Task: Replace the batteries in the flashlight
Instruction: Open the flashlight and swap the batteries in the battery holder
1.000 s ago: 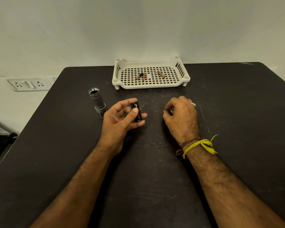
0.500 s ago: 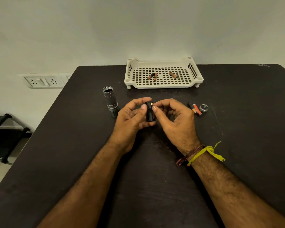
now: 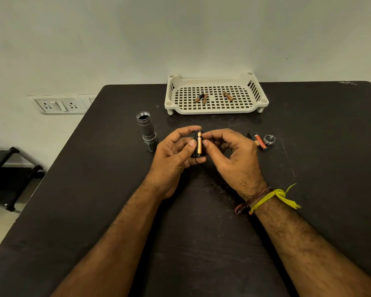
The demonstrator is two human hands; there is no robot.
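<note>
Dark tabletop (image 3: 201,232) against a pale wall, white slotted tray (image 3: 216,109) at the far edge with three batteries (image 3: 203,98) lying in it, probably the old set, though I can't confirm that

Flashlight body (image 3: 146,130) is open, lying left of the hands, mouth toward the wall, looks empty inside. Tail cap (image 3: 269,139) sits off to the right, with two loose batteries (image 3: 258,141) just beside it

Left hand (image 3: 176,155) grip: fingers and thumb curled round the black battery holder (image 3: 194,144), held upright. Right hand (image 3: 233,155) grip: thumb and forefinger pinching the gold battery (image 3: 199,144), which sits in a holder slot; can't tell if it's fully seated

Status, my read: disassembly done, reload just begun, one cell going in. Left: the two loose cells into the holder, holder into the body, cap screwed on, then test
</note>
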